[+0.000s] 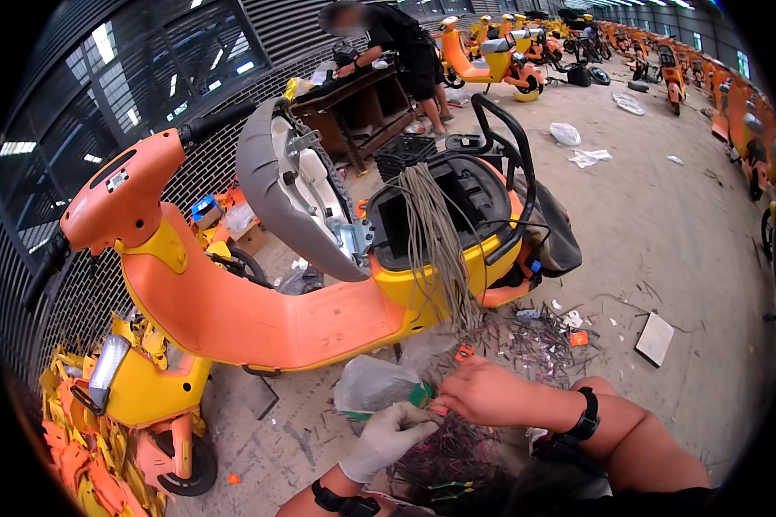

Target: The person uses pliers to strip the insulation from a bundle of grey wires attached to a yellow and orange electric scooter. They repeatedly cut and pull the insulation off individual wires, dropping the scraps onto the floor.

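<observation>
My left hand (pixel 394 433), in a pale glove, and my bare right hand (pixel 475 391) meet low in the view. Their fingers pinch a small reddish piece (pixel 438 409) between them; its kind is hard to make out. A clear plastic bag (pixel 372 386) with green edging lies just beyond the left hand. Under both hands is a heap of dark and pink wire scraps (pixel 449 446), with green-and-yellow-handled pliers (pixel 452 486) on it. Past the hands stands an orange and yellow electric scooter (pixel 336 323), its grey seat (pixel 265 187) tipped up. A bundle of grey cables (pixel 430 239) hangs over its open seat compartment.
Orange and yellow plastic panels (pixel 90 446) are piled at the lower left. A pale flat block (pixel 654 340) and wire scraps (pixel 543 342) lie on the floor at the right. A person (pixel 407 39) bends over a brown workbench (pixel 362 110); many scooters (pixel 491 55) stand farther back.
</observation>
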Available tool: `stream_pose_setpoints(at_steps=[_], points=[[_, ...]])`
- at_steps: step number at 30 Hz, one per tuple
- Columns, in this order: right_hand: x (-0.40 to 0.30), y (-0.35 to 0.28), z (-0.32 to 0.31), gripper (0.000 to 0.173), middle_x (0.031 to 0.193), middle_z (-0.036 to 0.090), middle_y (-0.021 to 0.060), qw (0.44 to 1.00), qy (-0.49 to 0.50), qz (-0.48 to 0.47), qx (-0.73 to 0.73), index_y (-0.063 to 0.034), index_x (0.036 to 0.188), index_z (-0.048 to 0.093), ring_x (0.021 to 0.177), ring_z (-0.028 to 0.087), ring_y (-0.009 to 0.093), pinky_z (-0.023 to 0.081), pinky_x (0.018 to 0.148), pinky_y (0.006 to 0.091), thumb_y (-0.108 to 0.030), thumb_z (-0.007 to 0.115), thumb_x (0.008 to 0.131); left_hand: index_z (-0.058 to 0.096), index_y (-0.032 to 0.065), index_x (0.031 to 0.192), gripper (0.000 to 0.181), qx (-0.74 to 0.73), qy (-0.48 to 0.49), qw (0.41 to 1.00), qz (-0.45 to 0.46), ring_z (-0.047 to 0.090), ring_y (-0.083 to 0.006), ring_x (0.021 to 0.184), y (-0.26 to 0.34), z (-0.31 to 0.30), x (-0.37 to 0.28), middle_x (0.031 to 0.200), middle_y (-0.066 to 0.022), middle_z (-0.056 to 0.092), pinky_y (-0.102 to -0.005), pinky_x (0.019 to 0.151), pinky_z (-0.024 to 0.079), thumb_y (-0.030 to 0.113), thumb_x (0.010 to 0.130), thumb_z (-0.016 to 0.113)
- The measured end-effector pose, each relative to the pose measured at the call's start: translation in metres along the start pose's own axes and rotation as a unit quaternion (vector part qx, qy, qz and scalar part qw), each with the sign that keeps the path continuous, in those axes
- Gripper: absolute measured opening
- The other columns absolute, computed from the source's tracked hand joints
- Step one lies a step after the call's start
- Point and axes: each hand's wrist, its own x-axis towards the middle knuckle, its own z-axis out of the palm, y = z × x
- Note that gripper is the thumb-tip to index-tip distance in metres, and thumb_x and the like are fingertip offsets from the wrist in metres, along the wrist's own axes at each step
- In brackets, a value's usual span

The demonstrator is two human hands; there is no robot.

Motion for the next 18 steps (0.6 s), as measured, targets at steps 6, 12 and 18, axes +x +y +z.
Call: stream_pose_setpoints(at_steps=[6,12,18], points=[[0.001,-0.002,-0.004,0.024,0.067,0.062,0.0113,1.000,-0.018,0.018,-0.002,-0.0040,0.083,0.059,0.069,0.063,0.034,0.047,0.075,0.0422,-0.025,0.063,0.094,0.072,0.0059,0.114,0.025,-0.040,0.000,0.995,0.094,0.068,-0.0144,0.083,-0.031,0.007,0.003,0.097,-0.0066,0.073,-0.0293,0.079,0.053,0.021,0.097,0.062],[0.002,-0.005,-0.001,0.017,0.073,0.065,0.0103,0.999,-0.036,0.039,0.005,-0.0071,0.086,0.065,0.073,0.064,0.032,0.049,0.080,0.0406,-0.023,0.069,0.090,0.068,0.0047,0.116,0.027,-0.032,0.019,0.997,0.071,0.064,-0.0095,0.077,-0.021,0.002,-0.004,0.092,-0.0064,0.072,-0.0270,0.074,0.052,0.020,0.094,0.068],[0.014,-0.005,-0.009,0.017,0.078,0.067,0.0099,0.998,-0.035,0.057,-0.022,-0.0061,0.087,0.067,0.081,0.064,0.032,0.048,0.083,0.0409,-0.023,0.069,0.090,0.066,0.0017,0.116,0.027,-0.070,0.018,0.997,0.034,0.065,-0.0097,0.077,-0.004,0.001,0.000,0.089,-0.0073,0.072,-0.0266,0.071,0.051,0.020,0.096,0.064]])
